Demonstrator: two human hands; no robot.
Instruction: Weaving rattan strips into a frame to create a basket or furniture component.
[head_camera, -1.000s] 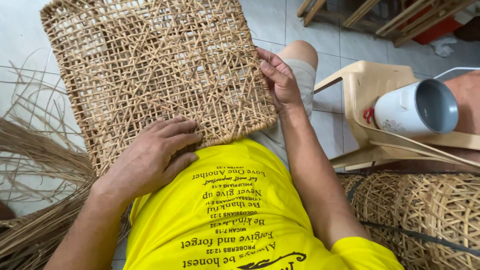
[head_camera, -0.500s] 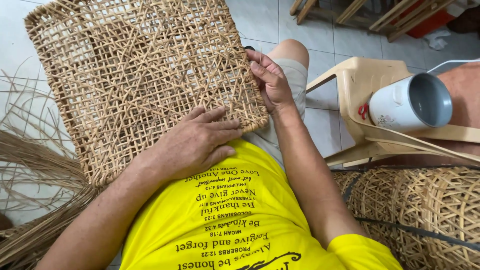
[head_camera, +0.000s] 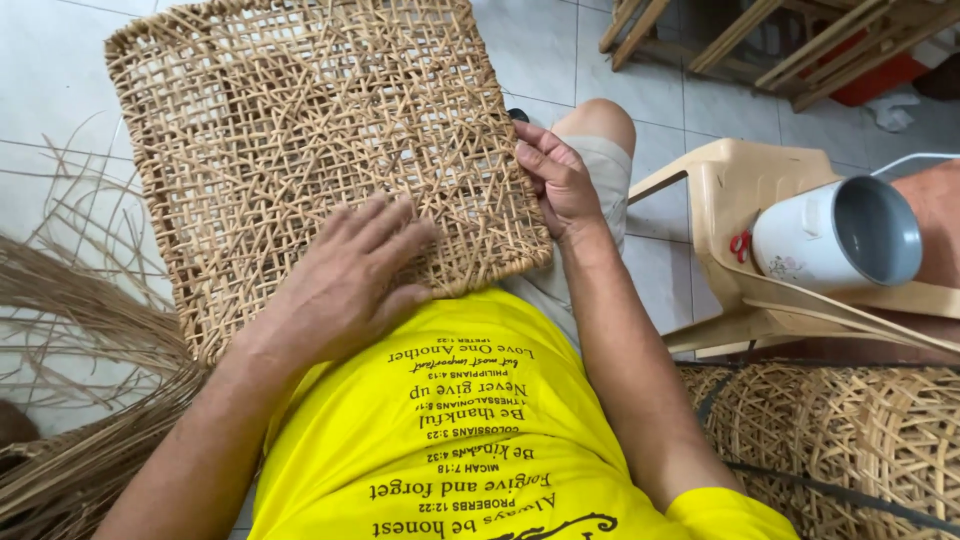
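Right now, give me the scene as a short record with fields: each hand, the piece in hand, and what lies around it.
Left hand: left hand lies flat, palm down, on the near part of the woven panel.
Right hand: right hand grips the panel's right edge, fingers curled over it.
Panel: square, open rattan weave, resting on the lap, tilted away.
Left side: loose rattan strips on the tiled floor.
Right side: beige plastic chair with a white mug on its side; woven baskets below.

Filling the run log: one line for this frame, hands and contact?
left hand: flat on woven rattan panel | right hand: grips panel's right edge | panel: on lap, tilted | nearby: loose rattan strands, white cup on plastic chair
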